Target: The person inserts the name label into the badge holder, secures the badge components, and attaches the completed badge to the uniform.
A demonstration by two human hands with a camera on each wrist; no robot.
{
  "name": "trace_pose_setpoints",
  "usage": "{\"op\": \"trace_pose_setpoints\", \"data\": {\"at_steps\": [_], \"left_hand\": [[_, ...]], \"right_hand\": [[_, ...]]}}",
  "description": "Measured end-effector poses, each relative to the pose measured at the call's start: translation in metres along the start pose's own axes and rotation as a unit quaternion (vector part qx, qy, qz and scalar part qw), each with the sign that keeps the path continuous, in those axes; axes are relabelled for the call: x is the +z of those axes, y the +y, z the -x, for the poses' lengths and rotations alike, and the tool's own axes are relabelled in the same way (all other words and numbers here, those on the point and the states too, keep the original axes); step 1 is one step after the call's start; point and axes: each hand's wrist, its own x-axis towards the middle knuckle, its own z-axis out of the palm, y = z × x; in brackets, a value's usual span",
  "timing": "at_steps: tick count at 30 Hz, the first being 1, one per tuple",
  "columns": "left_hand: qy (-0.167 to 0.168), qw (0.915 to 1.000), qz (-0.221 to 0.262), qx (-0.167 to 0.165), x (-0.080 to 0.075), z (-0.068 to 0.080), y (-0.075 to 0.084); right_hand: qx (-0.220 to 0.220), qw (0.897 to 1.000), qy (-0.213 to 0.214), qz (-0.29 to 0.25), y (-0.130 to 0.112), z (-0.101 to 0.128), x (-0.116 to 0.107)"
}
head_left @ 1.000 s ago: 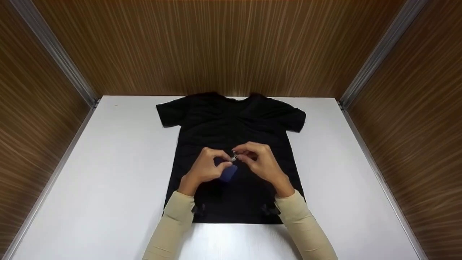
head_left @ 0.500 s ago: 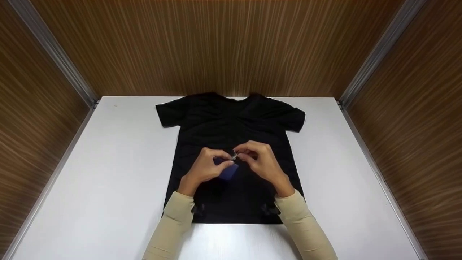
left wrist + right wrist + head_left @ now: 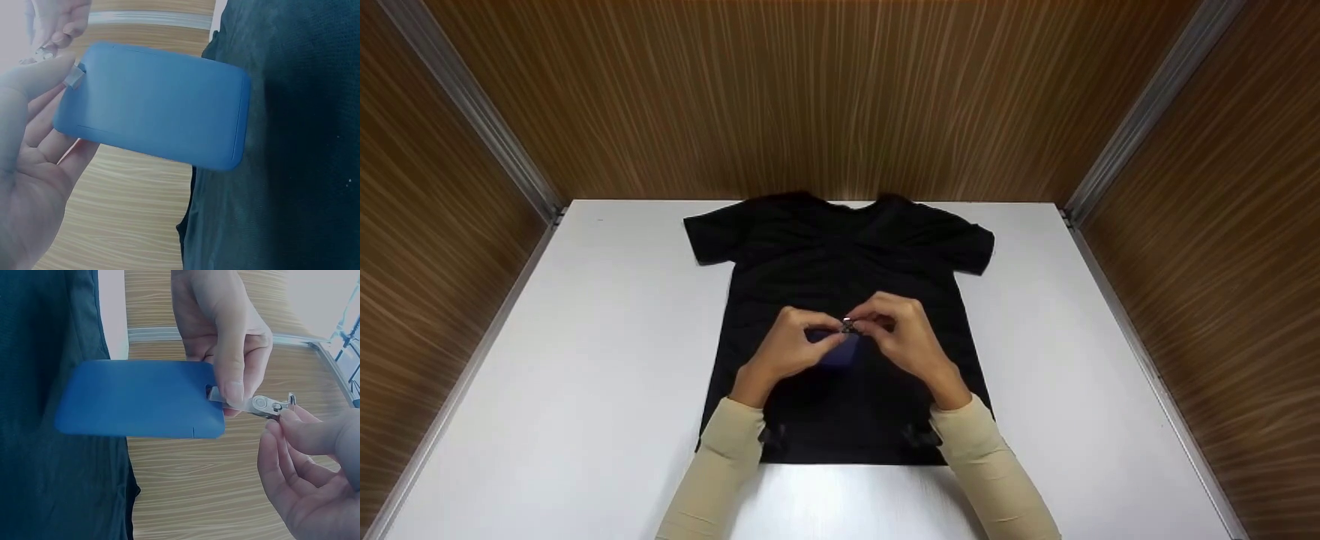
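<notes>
left hand [image 3: 791, 349]: pinching blue card [image 3: 140, 398] by its top end, thumb and fingers squeezing | right hand [image 3: 904, 337]: pinching metal clip [image 3: 261, 405] with fingertips, maybe opening it, hard to tell | card: hanging just above black shirt [image 3: 840, 270] lying flat on white table [image 3: 585, 360]

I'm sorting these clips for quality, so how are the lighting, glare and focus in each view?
Head view: even light, glare on the white table's near edge, side walls streaked and stretched. Left wrist view: bluish cast, left hand close and soft, top left corner washed out. Right wrist view: blue rectangular plastic card and silver metal clip sharp, top right background overexposed.
</notes>
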Motion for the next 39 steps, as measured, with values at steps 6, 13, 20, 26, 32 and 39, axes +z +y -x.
{"op": "trace_pose_setpoints", "data": {"at_steps": [6, 13, 20, 26, 32, 39], "left_hand": [[0.002, 0.9999, -0.004, 0.014, -0.0005, -0.0001, -0.0014], [0.003, 0.9994, -0.001, 0.033, 0.0004, -0.0007, -0.0029], [-0.002, 0.9995, -0.009, 0.03, 0.0003, -0.0005, -0.002], [-0.001, 0.9993, -0.014, 0.034, 0.0011, -0.0002, -0.0004], [0.004, 0.9987, -0.022, 0.046, 0.0012, -0.0001, -0.0003], [0.022, 0.9969, -0.036, 0.067, 0.0026, 0.0, -0.0016]], "right_hand": [[0.012, 1.0, 0.012, 0.006, -0.0003, -0.0003, -0.0008], [0.023, 0.999, 0.022, 0.007, -0.0007, -0.0004, -0.0009], [0.026, 0.999, 0.032, 0.01, -0.0011, -0.0001, 0.0003], [0.033, 0.999, 0.032, 0.01, -0.0028, -0.0002, -0.0007], [0.03, 0.999, 0.034, 0.008, -0.0021, 0.0002, -0.0004], [0.03, 0.999, 0.033, 0.007, -0.0025, -0.0001, 0.0013]]}}
